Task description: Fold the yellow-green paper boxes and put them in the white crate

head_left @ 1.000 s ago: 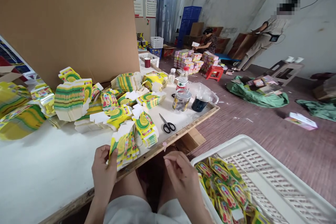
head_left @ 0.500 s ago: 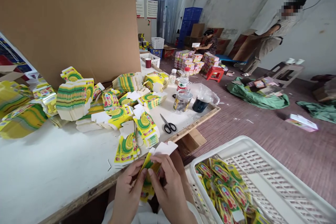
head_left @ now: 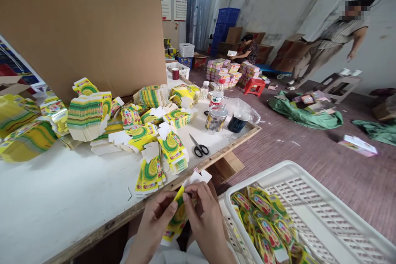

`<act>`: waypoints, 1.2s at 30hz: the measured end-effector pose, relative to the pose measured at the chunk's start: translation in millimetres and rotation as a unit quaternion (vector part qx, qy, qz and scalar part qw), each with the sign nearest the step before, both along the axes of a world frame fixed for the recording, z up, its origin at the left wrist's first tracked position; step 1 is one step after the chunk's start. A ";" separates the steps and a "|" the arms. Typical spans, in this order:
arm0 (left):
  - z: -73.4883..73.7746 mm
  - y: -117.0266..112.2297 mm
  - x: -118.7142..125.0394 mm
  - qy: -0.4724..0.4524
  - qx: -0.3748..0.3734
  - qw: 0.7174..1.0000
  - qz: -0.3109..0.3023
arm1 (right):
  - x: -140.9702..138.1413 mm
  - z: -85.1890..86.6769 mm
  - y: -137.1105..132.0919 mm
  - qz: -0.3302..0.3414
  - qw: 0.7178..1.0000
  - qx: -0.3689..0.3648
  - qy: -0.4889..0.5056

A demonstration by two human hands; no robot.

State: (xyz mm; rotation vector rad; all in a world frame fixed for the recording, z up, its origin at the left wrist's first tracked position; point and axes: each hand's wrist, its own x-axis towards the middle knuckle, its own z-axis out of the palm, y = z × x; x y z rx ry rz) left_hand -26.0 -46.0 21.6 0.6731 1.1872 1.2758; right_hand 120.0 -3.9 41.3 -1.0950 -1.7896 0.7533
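Observation:
Between my two hands, over my lap at the table's front edge, is a small yellow and green printed carton point(head_left: 177, 218) with white end flaps. My left hand point(head_left: 156, 216) grips its left edge with thumb and fingers. On the other side, my right hand point(head_left: 202, 210) pinches the upper right part near the flaps, which stick up beyond its fingers. Some of the carton is hidden behind the fingers. Close by on the table lie more flat cartons of the same print point(head_left: 150, 171), a stack of them point(head_left: 173, 148) and black-handled scissors point(head_left: 199, 148).
A white plastic basket point(head_left: 291, 167) to my right holds many yellow-green packets point(head_left: 266, 222). Bundled cartons point(head_left: 88, 113) stand before a large cardboard sheet point(head_left: 83, 29). A jar point(head_left: 215, 119), bottle point(head_left: 217, 93) and dark mug point(head_left: 236, 123) sit on the table. Two people are farther back.
The carton has turned in my hands, showing more of its printed face, and its flaps have tilted. My right thumb has moved up. The standing person at the back right has an arm lowered.

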 end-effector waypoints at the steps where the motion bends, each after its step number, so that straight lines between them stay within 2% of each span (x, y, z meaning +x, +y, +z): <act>1: -0.9 -0.3 1.8 -0.046 -0.028 0.998 -0.013 | 0.4 0.0 0.1 -0.001 1.000 -0.001 0.002; 5: -5.8 -3.7 11.0 -0.196 -0.128 0.970 -0.060 | 2.1 0.3 0.7 0.000 1.000 -0.018 0.007; 8: -5.6 -5.5 16.5 -0.231 -0.110 0.964 -0.064 | 3.2 0.5 1.4 0.010 0.999 -0.035 0.008; 14: 3.0 -3.9 13.2 -0.176 -0.052 0.982 -0.043 | 1.2 5.1 0.7 0.035 0.999 -0.008 0.026; 17: 2.7 -0.8 10.2 -0.173 -0.030 0.984 -0.039 | 1.3 4.9 -1.6 0.045 0.998 0.009 0.035; 22: -3.1 3.4 10.6 -0.168 -0.017 0.985 0.015 | 5.1 -8.2 -1.5 -0.030 0.998 0.036 0.040; 23: -3.8 3.5 10.6 -0.160 -0.013 0.986 0.034 | 4.9 -11.6 -1.1 -0.037 0.998 0.029 0.039; 25: -4.3 2.8 9.9 -0.136 -0.004 0.989 0.063 | 2.9 -17.4 -1.1 -0.010 0.999 -0.009 0.030; 28: -4.2 1.2 7.2 -0.092 0.010 0.994 0.063 | -2.1 -21.7 -3.8 0.051 0.995 -0.080 0.015; 33: -8.1 0.7 2.0 0.007 0.040 0.997 0.061 | -2.3 -17.4 -4.1 0.027 0.998 -0.060 0.016; 36: -10.7 -0.8 2.0 0.032 0.046 0.996 0.072 | 2.5 -15.3 -1.0 0.019 0.996 -0.079 0.047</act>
